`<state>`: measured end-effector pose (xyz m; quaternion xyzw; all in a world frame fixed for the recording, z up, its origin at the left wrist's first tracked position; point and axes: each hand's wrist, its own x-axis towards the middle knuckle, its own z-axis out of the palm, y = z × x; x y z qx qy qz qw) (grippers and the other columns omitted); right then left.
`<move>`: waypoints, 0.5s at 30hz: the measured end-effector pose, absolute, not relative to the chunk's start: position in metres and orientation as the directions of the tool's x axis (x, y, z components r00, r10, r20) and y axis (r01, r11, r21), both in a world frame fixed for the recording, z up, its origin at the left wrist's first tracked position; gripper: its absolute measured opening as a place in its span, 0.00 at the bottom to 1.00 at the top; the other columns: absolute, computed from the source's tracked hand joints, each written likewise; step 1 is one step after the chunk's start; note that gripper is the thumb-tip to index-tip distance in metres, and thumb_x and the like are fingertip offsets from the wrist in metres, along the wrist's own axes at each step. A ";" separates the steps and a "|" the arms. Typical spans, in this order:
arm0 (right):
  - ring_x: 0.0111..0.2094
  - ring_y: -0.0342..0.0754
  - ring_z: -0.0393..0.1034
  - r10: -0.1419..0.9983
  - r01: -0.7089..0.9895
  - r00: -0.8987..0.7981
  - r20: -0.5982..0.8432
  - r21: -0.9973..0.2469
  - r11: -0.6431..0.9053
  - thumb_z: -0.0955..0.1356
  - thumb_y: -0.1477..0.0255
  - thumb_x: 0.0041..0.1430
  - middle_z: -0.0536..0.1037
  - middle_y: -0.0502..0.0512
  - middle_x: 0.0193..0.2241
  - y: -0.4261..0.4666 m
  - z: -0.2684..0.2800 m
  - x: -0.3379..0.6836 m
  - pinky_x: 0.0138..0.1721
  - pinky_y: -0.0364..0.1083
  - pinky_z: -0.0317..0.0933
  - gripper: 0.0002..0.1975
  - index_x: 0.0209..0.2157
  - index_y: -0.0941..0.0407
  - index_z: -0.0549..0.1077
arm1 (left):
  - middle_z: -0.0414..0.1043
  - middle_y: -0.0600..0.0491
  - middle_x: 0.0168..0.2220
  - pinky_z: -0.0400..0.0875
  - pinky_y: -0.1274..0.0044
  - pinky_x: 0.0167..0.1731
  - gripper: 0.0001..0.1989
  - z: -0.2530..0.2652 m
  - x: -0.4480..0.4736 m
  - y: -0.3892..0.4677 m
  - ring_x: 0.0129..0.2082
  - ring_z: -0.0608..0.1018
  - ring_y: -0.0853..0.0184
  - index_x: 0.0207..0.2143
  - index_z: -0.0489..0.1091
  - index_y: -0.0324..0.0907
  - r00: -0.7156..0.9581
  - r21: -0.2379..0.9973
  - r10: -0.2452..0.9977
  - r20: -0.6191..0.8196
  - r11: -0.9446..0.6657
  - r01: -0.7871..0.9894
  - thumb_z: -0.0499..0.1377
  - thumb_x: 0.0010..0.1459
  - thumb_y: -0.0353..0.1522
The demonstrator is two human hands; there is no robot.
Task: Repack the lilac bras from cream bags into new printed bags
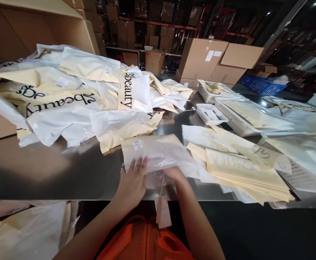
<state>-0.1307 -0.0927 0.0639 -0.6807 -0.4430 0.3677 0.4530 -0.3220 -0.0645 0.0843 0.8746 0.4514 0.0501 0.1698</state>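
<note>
A frosted plastic garment bag (158,150) with a small white barcode label (137,145) lies flat in front of me on the metal table. My left hand (135,180) rests on its near left part, fingers stretched out. The fingers of my right hand (175,174) are hidden under or inside the bag's near edge. Below, between my forearms, a pale hang tag (162,211) dangles over the table edge on a thin string. Just right of the bag lies a stack of cream-coloured printed sleeves (244,171).
A heap of packed garment bags (65,108), several printed "beauty", fills the left. White perforated baskets (236,117) and a small white tray (211,115) stand at right. Cardboard boxes (204,59) rise behind. More bags (30,231) sit below the table edge at left.
</note>
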 end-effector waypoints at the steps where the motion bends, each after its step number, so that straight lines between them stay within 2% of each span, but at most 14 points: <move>1: 0.26 0.43 0.70 0.942 0.323 0.307 -0.137 -0.916 -0.239 0.66 0.50 0.58 0.78 0.51 0.28 -0.109 0.065 -0.126 0.33 0.43 0.67 0.25 0.27 0.59 0.77 | 0.48 0.46 0.68 0.57 0.49 0.59 0.29 0.087 -0.327 -0.057 0.67 0.56 0.51 0.68 0.46 0.43 0.577 0.413 0.813 -0.082 -0.499 0.762 0.41 0.65 0.31; 3: 0.18 0.45 0.65 0.920 0.471 0.279 -0.275 -0.795 -0.381 0.68 0.51 0.55 0.71 0.50 0.14 -0.148 0.058 -0.118 0.26 0.44 0.63 0.26 0.13 0.54 0.71 | 0.51 0.48 0.67 0.58 0.58 0.62 0.28 0.093 -0.336 -0.045 0.66 0.58 0.57 0.68 0.49 0.42 0.567 0.533 0.818 -0.100 -0.437 0.725 0.40 0.66 0.35; 4: 0.17 0.46 0.64 0.890 0.540 0.289 -0.352 -0.708 -0.455 0.69 0.51 0.54 0.68 0.51 0.11 -0.169 0.050 -0.115 0.25 0.46 0.61 0.28 0.10 0.54 0.69 | 0.52 0.49 0.67 0.57 0.62 0.63 0.27 0.096 -0.338 -0.040 0.66 0.58 0.59 0.67 0.51 0.42 0.567 0.575 0.818 -0.100 -0.417 0.703 0.40 0.67 0.36; 6: 0.19 0.51 0.68 0.832 0.582 0.318 -0.454 -0.599 -0.549 0.70 0.50 0.51 0.73 0.56 0.15 -0.202 0.025 -0.118 0.29 0.49 0.62 0.25 0.14 0.55 0.73 | 0.55 0.50 0.66 0.56 0.66 0.64 0.27 0.100 -0.337 -0.035 0.66 0.59 0.62 0.66 0.54 0.41 0.574 0.628 0.815 -0.084 -0.404 0.665 0.41 0.67 0.37; 7: 0.26 0.54 0.72 0.839 0.525 0.306 -0.449 -0.656 -0.542 0.73 0.52 0.47 0.78 0.58 0.24 -0.213 0.011 -0.124 0.32 0.50 0.64 0.19 0.23 0.55 0.78 | 0.55 0.51 0.66 0.56 0.66 0.64 0.27 0.103 -0.335 -0.033 0.66 0.59 0.62 0.66 0.55 0.41 0.576 0.641 0.815 -0.065 -0.409 0.650 0.41 0.67 0.37; 9: 0.42 0.60 0.74 0.902 0.364 0.225 -0.368 -0.827 -0.428 0.75 0.55 0.46 0.80 0.61 0.41 -0.220 -0.016 -0.141 0.43 0.52 0.65 0.23 0.41 0.54 0.79 | 0.56 0.51 0.66 0.56 0.66 0.64 0.26 0.107 -0.330 -0.031 0.66 0.59 0.61 0.65 0.55 0.43 0.573 0.643 0.820 -0.018 -0.429 0.634 0.41 0.68 0.38; 10: 0.47 0.60 0.72 0.932 0.297 0.186 -0.311 -0.886 -0.355 0.73 0.56 0.49 0.78 0.60 0.45 -0.218 -0.025 -0.151 0.46 0.52 0.64 0.23 0.45 0.53 0.77 | 0.56 0.51 0.66 0.55 0.65 0.64 0.26 0.108 -0.328 -0.031 0.66 0.59 0.61 0.65 0.55 0.44 0.569 0.633 0.823 0.005 -0.443 0.635 0.40 0.68 0.38; 12: 0.45 0.58 0.72 0.958 0.282 0.097 -0.269 -0.916 -0.285 0.68 0.58 0.58 0.79 0.58 0.40 -0.206 -0.030 -0.165 0.45 0.51 0.63 0.17 0.40 0.55 0.78 | 0.55 0.52 0.66 0.54 0.60 0.64 0.26 0.108 -0.328 -0.032 0.66 0.58 0.59 0.66 0.54 0.47 0.565 0.594 0.824 0.039 -0.474 0.650 0.40 0.68 0.39; 15: 0.29 0.52 0.70 0.950 0.512 -0.013 -0.310 -0.819 -0.260 0.62 0.64 0.62 0.76 0.54 0.24 -0.189 -0.007 -0.167 0.34 0.47 0.60 0.17 0.24 0.57 0.74 | 0.52 0.53 0.68 0.51 0.55 0.64 0.25 0.104 -0.335 -0.035 0.68 0.53 0.58 0.66 0.52 0.50 0.602 0.518 0.797 0.054 -0.538 0.665 0.39 0.68 0.38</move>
